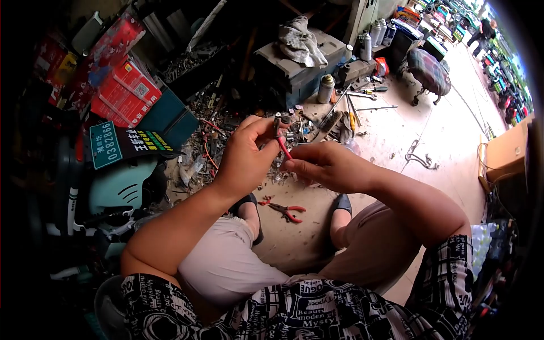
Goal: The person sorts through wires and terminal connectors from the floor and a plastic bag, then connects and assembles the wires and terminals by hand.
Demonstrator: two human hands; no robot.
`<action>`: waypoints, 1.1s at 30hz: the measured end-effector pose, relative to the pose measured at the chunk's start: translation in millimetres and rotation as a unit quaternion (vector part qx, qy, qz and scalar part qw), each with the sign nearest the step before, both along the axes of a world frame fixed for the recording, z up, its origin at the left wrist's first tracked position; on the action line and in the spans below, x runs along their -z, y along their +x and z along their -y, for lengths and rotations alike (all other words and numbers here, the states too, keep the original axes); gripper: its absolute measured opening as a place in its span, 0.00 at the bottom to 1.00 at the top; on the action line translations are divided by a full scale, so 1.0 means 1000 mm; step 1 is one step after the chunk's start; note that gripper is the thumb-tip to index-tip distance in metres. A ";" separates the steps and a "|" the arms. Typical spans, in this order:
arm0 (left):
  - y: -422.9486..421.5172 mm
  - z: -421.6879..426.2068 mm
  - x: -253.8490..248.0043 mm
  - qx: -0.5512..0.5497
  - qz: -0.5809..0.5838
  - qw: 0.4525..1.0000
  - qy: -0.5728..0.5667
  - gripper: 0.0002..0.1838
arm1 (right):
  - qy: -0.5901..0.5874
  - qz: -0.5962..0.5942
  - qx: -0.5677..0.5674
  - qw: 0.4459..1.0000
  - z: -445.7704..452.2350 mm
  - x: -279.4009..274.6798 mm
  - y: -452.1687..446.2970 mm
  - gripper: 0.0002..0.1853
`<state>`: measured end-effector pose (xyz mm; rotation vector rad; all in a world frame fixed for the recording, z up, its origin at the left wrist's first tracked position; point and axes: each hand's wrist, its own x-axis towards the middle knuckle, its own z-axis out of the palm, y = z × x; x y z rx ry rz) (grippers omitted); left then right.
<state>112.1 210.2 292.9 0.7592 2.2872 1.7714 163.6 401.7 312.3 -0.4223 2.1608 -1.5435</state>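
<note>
My left hand (249, 150) is raised in front of me, its thumb and fingers closed on a small dark metal part with a slim red piece (284, 148) running down from it. My right hand (328, 164) pinches the lower end of that red piece; whether it is a wire or a tool handle I cannot make out. Both hands are close together above the floor. Below them, between my feet, lie red-handled pliers (286, 212) and a small red item (264, 200) beside their jaws.
Scattered small parts and scraps (218, 122) cover the floor ahead. A spray can (326, 89), wrenches (362, 95) and a brush (328, 126) lie beyond. Left are a red box (126, 93) and a green number plate (106, 145). A stool (429, 71) stands at right; a person (483, 35) is far off.
</note>
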 end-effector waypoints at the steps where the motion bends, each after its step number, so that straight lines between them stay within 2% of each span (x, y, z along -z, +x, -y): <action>1: 0.001 0.001 0.001 0.001 0.000 1.000 -0.001 0.12 | 0.002 -0.022 0.006 1.000 -0.001 0.002 0.000 0.15; 5: 0.007 0.001 -0.006 0.026 0.065 0.997 0.040 0.14 | 0.076 -0.114 0.071 0.988 -0.005 0.002 0.001 0.19; 7: 0.010 0.001 -0.009 0.044 0.077 0.995 0.047 0.14 | 0.078 -0.111 0.110 0.985 -0.007 0.001 0.003 0.28; 8: 0.012 0.000 -0.011 0.055 0.097 0.993 0.044 0.13 | 0.078 -0.112 0.111 0.984 -0.008 -0.002 0.004 0.28; 10: 0.017 0.001 -0.013 0.068 0.117 0.990 0.042 0.12 | 0.081 -0.117 0.114 0.983 -0.009 -0.010 0.008 0.38; 11: 0.020 0.002 -0.015 0.103 0.171 0.979 0.033 0.11 | 0.082 -0.117 0.115 0.983 -0.011 -0.009 0.009 0.38; 13: 0.026 0.005 -0.022 0.187 0.239 0.953 0.018 0.08 | 0.015 -0.178 0.048 0.983 -0.015 -0.003 0.009 0.47; 14: 0.028 0.005 -0.026 0.187 0.239 0.953 0.019 0.08 | 0.016 -0.177 0.048 0.983 -0.015 0.001 0.009 0.47; 15: 0.031 0.004 -0.028 0.227 0.204 0.952 -0.006 0.08 | 0.005 -0.217 -0.004 0.976 -0.014 0.003 0.009 0.50; 16: 0.033 0.004 -0.030 0.265 0.167 0.949 -0.031 0.08 | 0.020 -0.228 -0.027 0.973 -0.014 0.003 0.011 0.49; 18: 0.036 0.003 -0.031 0.280 0.193 0.940 -0.009 0.08 | 0.047 -0.253 -0.074 0.964 -0.012 0.000 0.013 0.48; 20: 0.037 0.004 -0.033 0.298 0.273 0.914 -0.030 0.08 | 0.105 -0.284 -0.090 0.949 -0.011 0.002 0.016 0.42; 21: 0.040 0.004 -0.039 0.296 0.347 0.890 0.005 0.08 | 0.125 -0.309 -0.079 0.940 -0.012 0.001 0.019 0.37; 22: 0.041 0.004 -0.040 0.297 0.346 0.890 0.006 0.08 | 0.127 -0.309 -0.078 0.939 -0.013 0.000 0.018 0.37; 24: 0.041 0.005 -0.039 0.317 0.285 0.904 -0.001 0.08 | 0.150 -0.423 -0.070 0.891 -0.016 0.000 0.017 0.33; 25: 0.036 0.008 -0.031 0.351 0.184 0.917 -0.041 0.05 | 0.152 -0.423 -0.068 0.891 -0.017 -0.002 0.018 0.33; 27: 0.038 0.011 -0.031 0.342 0.196 0.919 -0.018 0.04 | 0.158 -0.166 -0.088 0.970 -0.019 -0.009 0.022 0.25; 30: 0.037 0.012 -0.034 0.332 0.190 0.924 0.004 0.05 | 0.142 -0.159 -0.069 0.975 -0.017 -0.008 0.026 0.19; 33: 0.039 0.013 -0.033 0.306 0.256 0.915 0.053 0.05 | 0.186 -0.163 -0.067 0.967 -0.018 -0.012 0.030 0.17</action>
